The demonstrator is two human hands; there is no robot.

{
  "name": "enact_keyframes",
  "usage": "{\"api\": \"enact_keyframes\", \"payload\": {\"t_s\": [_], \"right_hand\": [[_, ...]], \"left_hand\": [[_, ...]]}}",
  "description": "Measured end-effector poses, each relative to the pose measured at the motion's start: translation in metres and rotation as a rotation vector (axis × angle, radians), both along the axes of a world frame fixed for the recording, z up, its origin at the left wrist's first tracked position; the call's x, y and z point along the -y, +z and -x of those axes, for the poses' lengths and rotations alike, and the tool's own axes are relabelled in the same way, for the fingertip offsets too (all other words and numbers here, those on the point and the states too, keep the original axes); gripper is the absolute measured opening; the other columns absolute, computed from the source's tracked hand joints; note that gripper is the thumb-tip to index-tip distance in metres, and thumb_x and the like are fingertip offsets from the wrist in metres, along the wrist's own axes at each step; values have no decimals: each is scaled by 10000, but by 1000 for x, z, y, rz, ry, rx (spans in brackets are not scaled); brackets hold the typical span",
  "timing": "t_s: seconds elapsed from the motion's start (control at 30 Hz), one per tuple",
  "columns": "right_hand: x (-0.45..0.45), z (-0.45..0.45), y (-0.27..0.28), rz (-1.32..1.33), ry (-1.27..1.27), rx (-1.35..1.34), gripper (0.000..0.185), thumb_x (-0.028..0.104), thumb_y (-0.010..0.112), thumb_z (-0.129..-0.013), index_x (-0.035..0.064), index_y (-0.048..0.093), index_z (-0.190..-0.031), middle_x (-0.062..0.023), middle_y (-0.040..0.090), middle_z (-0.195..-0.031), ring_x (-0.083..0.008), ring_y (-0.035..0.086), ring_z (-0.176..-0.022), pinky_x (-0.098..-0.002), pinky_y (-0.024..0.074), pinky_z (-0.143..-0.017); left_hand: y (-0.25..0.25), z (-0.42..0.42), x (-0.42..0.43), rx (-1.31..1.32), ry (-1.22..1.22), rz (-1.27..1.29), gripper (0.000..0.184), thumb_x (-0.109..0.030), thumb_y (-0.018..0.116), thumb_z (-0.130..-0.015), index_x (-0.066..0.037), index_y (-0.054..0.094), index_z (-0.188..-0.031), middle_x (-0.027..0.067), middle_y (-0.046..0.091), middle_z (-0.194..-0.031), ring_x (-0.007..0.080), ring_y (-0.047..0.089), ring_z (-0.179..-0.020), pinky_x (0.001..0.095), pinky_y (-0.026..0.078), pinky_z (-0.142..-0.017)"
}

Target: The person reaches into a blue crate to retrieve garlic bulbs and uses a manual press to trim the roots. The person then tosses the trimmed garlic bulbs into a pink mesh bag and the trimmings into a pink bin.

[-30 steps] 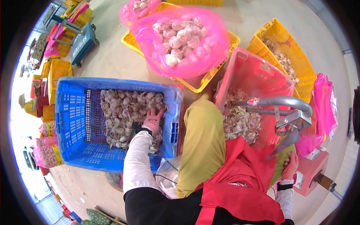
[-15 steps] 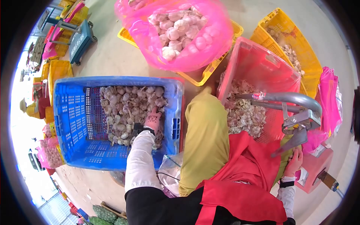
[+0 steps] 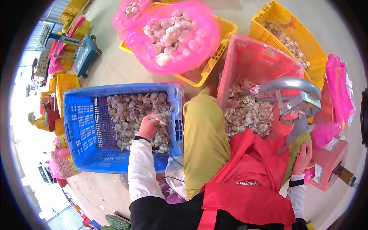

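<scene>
My left hand (image 3: 148,127), in a pinkish glove with a dark wrist strap, is inside the blue crate (image 3: 79,154). Its fingers are closed on a garlic bulb (image 3: 162,118) with a dry stem, just above the heap of garlic bulbs (image 3: 132,108). On the right, my right hand (image 3: 302,158) lies against my thigh with its fingers stretched out and nothing in them. Close beside it is a metal cutter (image 3: 303,103) with a curved grey tube and a blade-like lever, standing over the red crate (image 3: 240,51).
Papery garlic scraps and cut pieces (image 3: 249,115) lie in the red crate. Ahead, a pink net bag (image 3: 134,46) of clean bulbs sits on a yellow crate (image 3: 226,28). Another yellow crate (image 3: 303,42) stands at right, a blue-green platform cart (image 3: 86,55) at far left.
My left hand has drawn back a little from the heap, fingers now closed around a garlic bulb. My right hand has shifted slightly upward along the thigh. The view has tilted a bit.
</scene>
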State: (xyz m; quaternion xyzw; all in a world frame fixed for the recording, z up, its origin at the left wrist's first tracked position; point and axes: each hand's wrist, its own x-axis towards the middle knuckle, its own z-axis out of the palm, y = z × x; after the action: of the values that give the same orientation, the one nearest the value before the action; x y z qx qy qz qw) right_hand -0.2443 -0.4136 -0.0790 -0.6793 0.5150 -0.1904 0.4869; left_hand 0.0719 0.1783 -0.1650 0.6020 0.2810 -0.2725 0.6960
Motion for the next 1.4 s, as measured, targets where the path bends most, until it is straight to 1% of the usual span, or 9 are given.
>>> {"api": "enact_keyframes", "payload": {"t_s": [0.37,0.47,0.57,0.63,0.7,0.77,0.9,1.13,1.4], "right_hand": [[-9,5,4,69,127,-4,234,136,548,-933,18,593,-1131,-54,609,-1043,-96,560,-809,-229,468,-659],[-10,3,8,11,84,8,226,115,544,-933,23,595,-1133,-51,619,-996,-87,550,-745,-221,461,-636],[-15,1,8,7,76,68,220,114,547,-931,20,598,-1123,-37,625,-967,-80,537,-710,-214,451,-620],[-13,-1,9,20,71,106,217,117,550,-930,18,601,-1115,-29,627,-956,-77,532,-699,-211,447,-616],[-15,2,9,-31,52,97,210,128,551,-931,18,610,-1100,-20,626,-965,-78,533,-703,-212,450,-622],[-14,4,11,-14,82,72,209,134,551,-932,20,614,-1095,-21,627,-968,-78,533,-707,-214,451,-627],[-14,-1,15,66,122,-24,214,145,545,-934,24,617,-1095,-22,628,-977,-76,519,-701,-216,443,-628],[-3,0,-7,130,133,-90,276,176,560,-931,41,604,-1167,2,632,-971,-57,508,-711,-189,409,-619],[-6,-10,-4,280,194,-173,281,178,554,-936,17,603,-1160,-37,640,-996,-87,569,-816,-208,440,-670]], "left_hand": [[179,-47,219,332,-883,-63,215,-39,716,-737,28,670,-936,62,649,-824,135,632,-684,243,505,-615],[161,-33,299,337,-1313,-300,430,-80,686,-756,35,595,-1159,138,645,-1004,176,644,-864,284,509,-753],[66,-20,316,385,-1357,8,569,-97,684,-730,1,523,-1266,146,655,-1015,215,615,-934,271,495,-772],[46,-15,330,808,-1605,-326,746,-145,728,-684,-17,422,-1352,210,563,-1192,276,529,-1115,341,439,-921],[58,-23,315,902,-1539,-300,720,-129,722,-702,11,426,-1342,192,513,-1257,279,492,-1174,350,403,-986],[143,-30,300,36,-1271,-2,598,-88,683,-767,11,464,-1314,113,563,-1200,200,561,-1091,307,455,-922],[187,-38,194,324,-755,-82,430,-67,633,-834,25,531,-1241,44,629,-1059,133,611,-936,257,483,-780],[7,14,-46,248,-1004,-907,588,-121,697,-721,-83,529,-1284,160,614,-1083,293,614,-979,365,496,-865],[-38,50,11,391,-1284,-1414,950,-171,814,-551,-212,360,-1385,192,343,-1396,424,461,-1174,449,478,-924]]}}
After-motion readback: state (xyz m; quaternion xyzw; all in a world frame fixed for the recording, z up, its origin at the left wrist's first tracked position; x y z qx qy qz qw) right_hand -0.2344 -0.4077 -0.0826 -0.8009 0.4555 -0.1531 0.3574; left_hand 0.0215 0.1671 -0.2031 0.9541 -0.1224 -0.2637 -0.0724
